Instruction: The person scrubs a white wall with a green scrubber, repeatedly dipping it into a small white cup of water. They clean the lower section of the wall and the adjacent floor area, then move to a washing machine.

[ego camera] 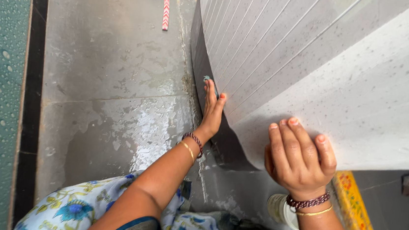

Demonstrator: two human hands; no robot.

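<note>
Left hand (211, 111) at 9 o'clock, fingers flat on sheet stack (318, 56); right hand (298, 158) at 5 o'clock, fingers curled gripping sheet edge.

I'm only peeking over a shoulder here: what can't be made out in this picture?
- Head view: the small blue thing by the left hand; too small, fingers cover it.
- The right hand palm; hidden behind the grey sheet.
- The white jar; hidden behind the wrist.
- The striped strap; cut off at the top edge.
</note>
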